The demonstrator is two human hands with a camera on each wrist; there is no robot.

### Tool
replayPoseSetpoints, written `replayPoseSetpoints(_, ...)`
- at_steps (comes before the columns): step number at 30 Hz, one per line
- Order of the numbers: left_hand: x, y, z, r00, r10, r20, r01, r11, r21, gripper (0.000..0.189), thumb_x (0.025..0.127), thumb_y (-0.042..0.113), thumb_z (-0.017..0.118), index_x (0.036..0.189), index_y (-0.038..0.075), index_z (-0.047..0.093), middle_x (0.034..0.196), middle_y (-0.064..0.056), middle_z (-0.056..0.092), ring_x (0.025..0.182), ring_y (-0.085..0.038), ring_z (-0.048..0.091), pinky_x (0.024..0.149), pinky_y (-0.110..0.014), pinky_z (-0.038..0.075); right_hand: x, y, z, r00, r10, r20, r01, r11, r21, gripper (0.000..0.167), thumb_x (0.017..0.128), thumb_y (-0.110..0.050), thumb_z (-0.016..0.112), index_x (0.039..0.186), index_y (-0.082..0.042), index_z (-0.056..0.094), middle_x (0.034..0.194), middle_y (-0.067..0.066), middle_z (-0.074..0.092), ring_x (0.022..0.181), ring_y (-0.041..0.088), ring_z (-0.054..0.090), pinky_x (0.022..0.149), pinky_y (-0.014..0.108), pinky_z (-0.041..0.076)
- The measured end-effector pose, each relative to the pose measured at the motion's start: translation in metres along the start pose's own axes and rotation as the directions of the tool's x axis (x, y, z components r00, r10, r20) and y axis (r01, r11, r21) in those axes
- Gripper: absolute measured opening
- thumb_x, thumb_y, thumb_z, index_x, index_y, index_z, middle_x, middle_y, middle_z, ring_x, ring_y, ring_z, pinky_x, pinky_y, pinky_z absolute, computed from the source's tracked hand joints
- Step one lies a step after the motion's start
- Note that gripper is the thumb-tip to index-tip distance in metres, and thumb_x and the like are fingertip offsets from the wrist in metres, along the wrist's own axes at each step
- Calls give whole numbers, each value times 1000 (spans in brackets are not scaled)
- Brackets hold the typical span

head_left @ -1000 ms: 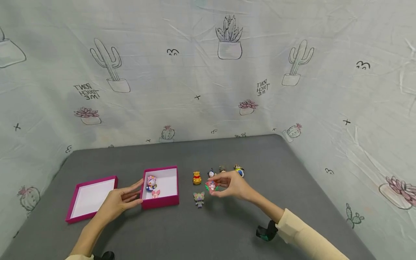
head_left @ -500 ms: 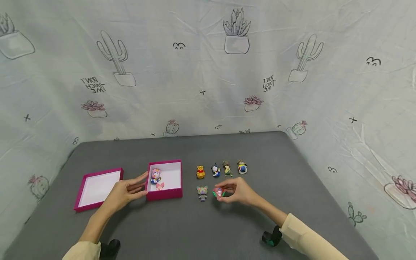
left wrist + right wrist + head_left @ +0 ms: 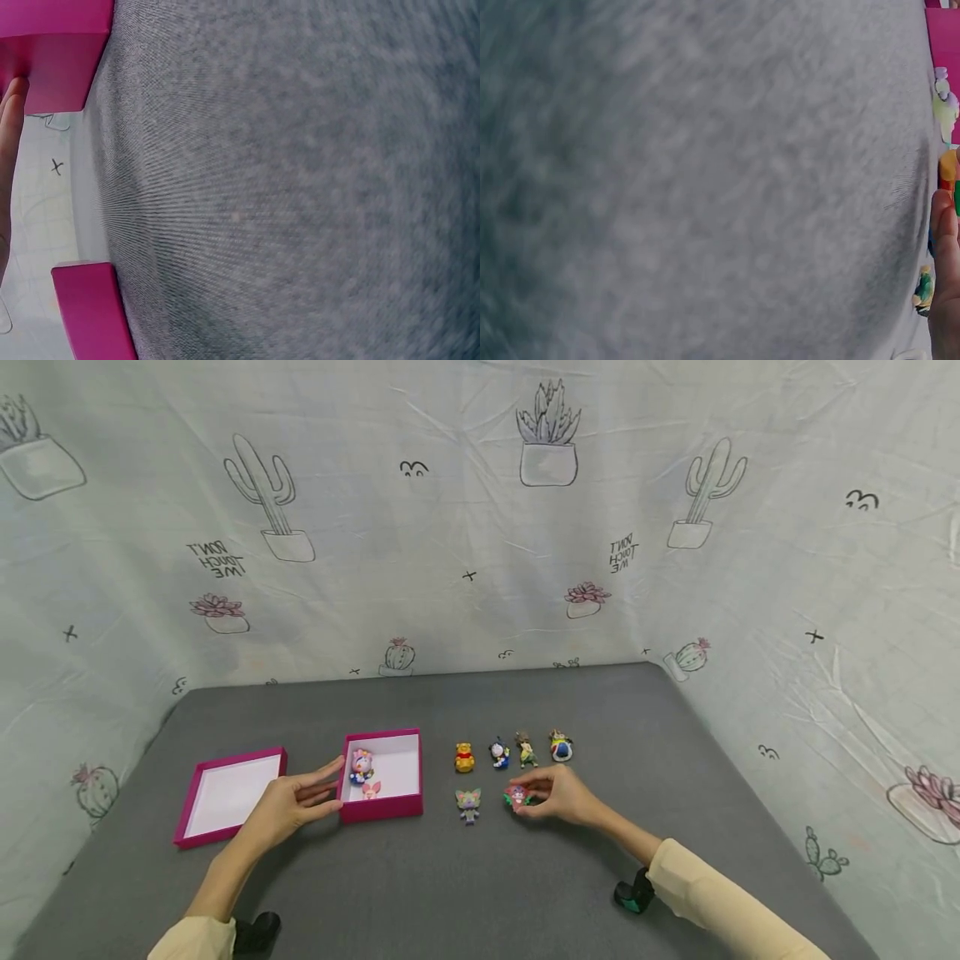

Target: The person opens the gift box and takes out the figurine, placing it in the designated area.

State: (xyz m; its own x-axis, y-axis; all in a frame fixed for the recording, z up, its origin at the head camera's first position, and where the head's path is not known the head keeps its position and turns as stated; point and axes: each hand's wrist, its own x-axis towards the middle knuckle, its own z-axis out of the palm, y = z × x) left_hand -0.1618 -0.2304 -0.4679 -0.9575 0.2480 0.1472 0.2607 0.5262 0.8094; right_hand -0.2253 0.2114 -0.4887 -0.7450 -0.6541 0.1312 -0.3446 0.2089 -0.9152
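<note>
My right hand (image 3: 564, 795) pinches a small red-pink figurine (image 3: 517, 796) with green edges, between thumb and fingers, at table height. Just left of it lies a grey figurine (image 3: 468, 806) with pointed ears. At the left, my left hand (image 3: 288, 807) touches the side of an open magenta box (image 3: 381, 811) with its fingers extended; a fingertip also shows against the box wall (image 3: 64, 71) in the left wrist view. Inside the box are a pink-and-blue figurine (image 3: 362, 767) and a pink-eared one (image 3: 371, 790), partly hidden by the front wall.
The box lid (image 3: 232, 797) lies inside up, left of the left hand. Behind the hands stand a yellow bear figurine (image 3: 464, 758), a dark-blue and white one (image 3: 499, 753), a green-brown one (image 3: 527, 750) and a blue-yellow one (image 3: 560, 747) on the grey table (image 3: 420, 893).
My right hand has moved right and lowered the red-pink figurine to the table, right of the grey one. The left hand stays at the box. The head view has shifted slightly.
</note>
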Motion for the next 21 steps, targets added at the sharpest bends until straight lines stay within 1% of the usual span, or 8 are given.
replayPoseSetpoints(2,0,0,0,1000,2,-2,-3,1000,-4,66,78,12,79,136,-1,50,140,-16,48,112,-27,60,85,-21,52,1,9,-1,1000,13,-3,-13,1000,-13,38,78,4,76,114,10,65,111,22,67,101,31,66,86,31,55)
replayPoseSetpoints(6,0,0,0,1000,0,2,0,1000,-5,66,79,12,79,137,-1,50,140,-15,48,112,-28,59,85,-21,52,1,14,-3,1000,12,-20,-13,1000,-19,41,78,-1,78,115,8,65,111,20,67,100,28,66,85,29,55)
replayPoseSetpoints(9,1,0,0,1000,-8,6,8,1000,-4,67,79,12,78,138,0,49,141,-15,47,113,-30,59,86,-23,52,0,7,-2,999,10,-49,-12,999,-31,44,75,0,80,116,9,64,109,21,68,97,29,67,82,31,56)
replayPoseSetpoints(10,1,0,0,1000,-11,5,11,1000,-4,67,79,12,78,138,0,49,141,-15,47,113,-30,59,86,-24,52,0,6,-1,998,5,-60,-8,999,-40,45,75,0,80,116,10,64,107,20,68,94,27,68,81,31,57)
replayPoseSetpoints(14,0,-1,-1,1000,-20,3,20,1000,-11,68,78,12,79,138,1,49,141,-16,46,113,-31,59,86,-25,52,3,5,3,996,-1,-92,-8,995,-97,45,72,0,82,113,10,65,102,19,69,87,20,69,76,29,58)
replayPoseSetpoints(16,-1,0,-1,1000,-23,3,23,1000,-17,68,78,13,79,138,2,49,141,-16,47,112,-30,60,86,-25,52,6,11,4,996,-7,-91,-5,991,-132,44,72,-3,83,111,7,67,104,16,70,86,14,68,76,25,58)
replayPoseSetpoints(19,-2,0,-1,1000,-24,-2,24,1000,-12,69,77,13,80,138,2,50,140,-17,47,112,-30,60,86,-26,53,8,10,6,996,-16,-88,0,982,-187,45,71,-4,84,112,6,67,107,15,70,88,13,68,77,23,57)
replayPoseSetpoints(21,-2,0,-1,1000,-17,0,17,1000,2,68,78,14,79,138,1,49,140,-18,47,112,-31,60,86,-26,53,9,9,6,996,-38,-87,18,974,-228,44,72,-4,83,112,6,67,107,14,70,89,14,68,77,23,57)
